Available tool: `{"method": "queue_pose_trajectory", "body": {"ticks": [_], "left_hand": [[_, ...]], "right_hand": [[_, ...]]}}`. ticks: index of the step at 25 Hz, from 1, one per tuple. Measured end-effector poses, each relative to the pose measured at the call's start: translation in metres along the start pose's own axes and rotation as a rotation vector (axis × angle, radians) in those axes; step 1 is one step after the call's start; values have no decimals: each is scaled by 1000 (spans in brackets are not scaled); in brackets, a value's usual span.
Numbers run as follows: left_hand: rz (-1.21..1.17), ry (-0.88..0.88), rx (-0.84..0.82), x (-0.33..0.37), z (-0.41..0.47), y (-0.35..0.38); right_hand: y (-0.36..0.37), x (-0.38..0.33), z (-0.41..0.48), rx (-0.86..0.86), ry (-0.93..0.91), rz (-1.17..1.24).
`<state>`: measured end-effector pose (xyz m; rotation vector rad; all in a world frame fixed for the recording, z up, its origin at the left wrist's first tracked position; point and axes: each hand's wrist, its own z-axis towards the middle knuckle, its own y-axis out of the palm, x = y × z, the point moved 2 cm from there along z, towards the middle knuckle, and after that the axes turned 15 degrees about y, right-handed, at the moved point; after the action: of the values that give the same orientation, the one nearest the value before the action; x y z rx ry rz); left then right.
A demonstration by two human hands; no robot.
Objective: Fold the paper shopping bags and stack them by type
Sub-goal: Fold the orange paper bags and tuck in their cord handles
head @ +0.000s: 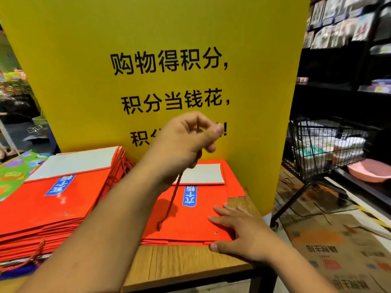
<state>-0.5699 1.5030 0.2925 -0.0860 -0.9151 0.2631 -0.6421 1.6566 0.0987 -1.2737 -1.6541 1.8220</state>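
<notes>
this is a shop. a big yellow sign [160, 77] with printed chinese about shopping points stands behind the wooden table [190, 263]. to the right, dark shelves [342, 39] hold rows of packaged goods, and a black wire shopping cart [325, 149] full of items is parked on the floor. stacks of red paper shopping bags [48, 206] lie on the table.

Wooden table [190, 264] under red bag stacks [53, 208]
</notes>
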Motion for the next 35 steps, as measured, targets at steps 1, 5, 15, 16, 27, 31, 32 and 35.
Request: {"method": "queue_pose_trajectory", "body": {"ticks": [1, 5, 15, 16, 27, 31, 32, 35], "left_hand": [[145, -35, -32, -22, -6, 2], [546, -345, -553, -113, -49, -3], [517, -115, -490, -147, -81, -1], [516, -91, -499, -148, -82, 3], [617, 89, -502, -159, -84, 21], [603, 45, -501, -161, -84, 23], [604, 41, -515, -162, -84, 23], [600, 95, -546, -161, -87, 23]], "right_hand": [[1, 2, 1, 2, -14, -6], [1, 8, 4, -17, -61, 55], [-4, 19, 4, 47, -56, 193], [-5, 18, 5, 41, -56, 193], [-4, 18, 4, 44, -64, 225], [-4, 18, 4, 37, -56, 233], [-4, 18, 4, 33, -53, 229], [-4, 18, 4, 19, -54, 226]]}}
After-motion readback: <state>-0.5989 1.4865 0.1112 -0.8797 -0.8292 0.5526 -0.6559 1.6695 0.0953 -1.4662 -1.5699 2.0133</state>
